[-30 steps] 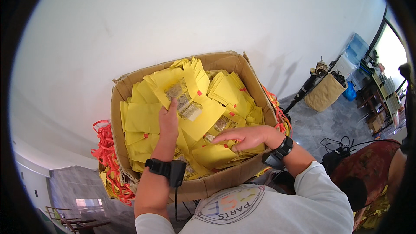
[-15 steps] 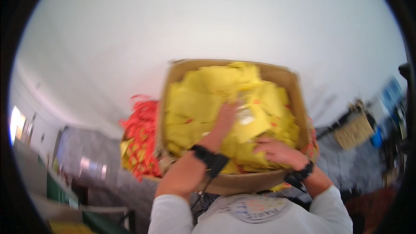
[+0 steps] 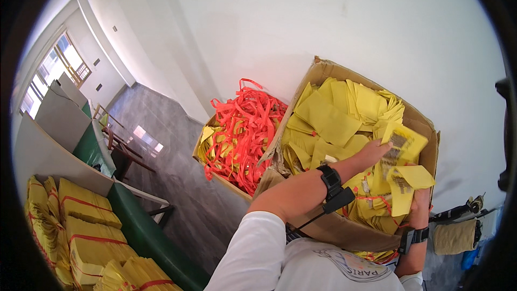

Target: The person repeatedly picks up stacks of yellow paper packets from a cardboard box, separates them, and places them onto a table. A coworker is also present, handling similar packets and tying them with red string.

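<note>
A large cardboard box stands against the wall, filled with loose flat yellow pieces that look like paper or thin cloth. Over its right side, my left hand pinches a yellow piece with dark print by its left edge. My right hand is just nearer to me, at the box's right wall. It grips a folded yellow piece, which hides most of its fingers. Thin red strips lie among the pieces below my hands.
To the left stands a smaller box heaped with red ribbons. Yellow bundles tied in red rest by a green bench. Behind is a white wall; a brown bag sits at right.
The view has swung left, so the box now appears farther right and tilted. My hands have come up from the pile, each with a yellow piece.
</note>
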{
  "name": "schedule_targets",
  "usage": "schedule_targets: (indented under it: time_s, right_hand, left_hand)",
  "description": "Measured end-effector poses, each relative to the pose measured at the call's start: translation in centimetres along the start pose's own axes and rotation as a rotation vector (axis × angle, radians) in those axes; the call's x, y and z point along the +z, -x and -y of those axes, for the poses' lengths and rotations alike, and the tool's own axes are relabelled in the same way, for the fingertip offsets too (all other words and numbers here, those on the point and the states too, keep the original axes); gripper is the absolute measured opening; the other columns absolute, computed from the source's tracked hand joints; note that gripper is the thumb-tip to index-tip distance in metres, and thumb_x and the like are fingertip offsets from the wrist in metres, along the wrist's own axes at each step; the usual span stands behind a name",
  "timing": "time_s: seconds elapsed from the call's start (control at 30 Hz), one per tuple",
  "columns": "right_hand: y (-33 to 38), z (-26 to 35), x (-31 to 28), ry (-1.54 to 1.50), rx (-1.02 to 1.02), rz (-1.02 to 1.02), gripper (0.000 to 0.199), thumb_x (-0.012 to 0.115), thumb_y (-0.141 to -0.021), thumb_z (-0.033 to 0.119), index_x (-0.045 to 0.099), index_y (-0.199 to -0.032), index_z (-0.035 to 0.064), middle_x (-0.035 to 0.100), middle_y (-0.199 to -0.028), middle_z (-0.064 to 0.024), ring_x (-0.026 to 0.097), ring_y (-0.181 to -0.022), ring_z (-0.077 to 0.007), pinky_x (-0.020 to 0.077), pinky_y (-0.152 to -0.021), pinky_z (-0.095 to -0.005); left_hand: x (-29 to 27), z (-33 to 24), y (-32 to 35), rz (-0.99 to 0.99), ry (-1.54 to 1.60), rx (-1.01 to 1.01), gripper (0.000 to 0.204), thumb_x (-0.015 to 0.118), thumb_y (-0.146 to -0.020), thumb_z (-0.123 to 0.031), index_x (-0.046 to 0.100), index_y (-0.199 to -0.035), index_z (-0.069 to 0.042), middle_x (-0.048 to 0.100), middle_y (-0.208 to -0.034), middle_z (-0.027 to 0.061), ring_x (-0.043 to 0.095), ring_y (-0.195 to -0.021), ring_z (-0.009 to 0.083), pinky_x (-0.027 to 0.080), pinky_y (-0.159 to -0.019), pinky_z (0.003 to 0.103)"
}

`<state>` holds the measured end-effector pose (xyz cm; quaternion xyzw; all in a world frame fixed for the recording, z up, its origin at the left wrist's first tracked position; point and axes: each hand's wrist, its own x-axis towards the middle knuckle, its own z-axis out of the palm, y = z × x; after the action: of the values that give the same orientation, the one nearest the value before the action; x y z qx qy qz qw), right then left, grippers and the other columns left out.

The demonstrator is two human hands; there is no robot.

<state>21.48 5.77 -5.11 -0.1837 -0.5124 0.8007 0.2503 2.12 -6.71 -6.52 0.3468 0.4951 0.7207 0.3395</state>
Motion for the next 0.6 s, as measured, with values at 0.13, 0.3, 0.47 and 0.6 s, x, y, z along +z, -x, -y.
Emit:
schedule_targets:
  time_s: [0.13,0.3,0.47,0.6]
  right_hand:
    - [-6.3,0.1,-5.6,0.118,-0.049,0.043,0.034,0.051,-0.093,0.025,0.051,-0.120,0.0026,0.059,-0.110,-0.0068,0.058,-0.097,-0.0163,0.0483,-0.083,-0.0325]
    - [-10.4,3.1,-10.8,0.481,-0.024,-0.085,0.027,0.049,-0.088,0.015,0.060,-0.106,-0.0031,0.061,-0.100,-0.0041,0.054,-0.089,-0.0110,0.0447,-0.077,-0.0272]
    - [-8.6,7.1,-9.1,0.046,-0.022,-0.034,0.025,0.052,-0.090,0.014,0.058,-0.107,-0.0030,0.063,-0.100,-0.0085,0.059,-0.086,-0.0142,0.0488,-0.074,-0.0280]
    - [-8.7,8.6,-9.3,-0.285,0.084,0.161,0.028,0.053,-0.092,0.018,0.055,-0.112,-0.0028,0.062,-0.103,-0.0092,0.061,-0.088,-0.0160,0.0508,-0.075,-0.0280]
  left_hand:
    - [1.5,-0.2,-4.5,0.162,-0.188,-0.337,0.052,0.049,-0.090,-0.048,0.059,-0.113,-0.003,0.061,-0.103,0.0056,0.055,-0.081,0.0142,0.045,-0.071,0.028]
    - [5.3,0.9,-9.7,-0.064,-0.349,-0.173,0.050,0.048,-0.093,-0.040,0.055,-0.121,0.000,0.060,-0.111,0.0071,0.054,-0.098,0.0151,0.041,-0.088,0.029]
    - [7.3,3.7,-11.9,-0.058,-0.136,-0.177,0.036,0.052,-0.093,-0.029,0.058,-0.114,0.000,0.060,-0.105,0.0041,0.055,-0.095,0.0128,0.043,-0.084,0.026]
    - [8.5,4.6,-11.9,0.035,0.002,-0.343,0.039,0.048,-0.095,-0.029,0.052,-0.121,-0.001,0.061,-0.101,0.0050,0.054,-0.093,0.0116,0.042,-0.083,0.024]
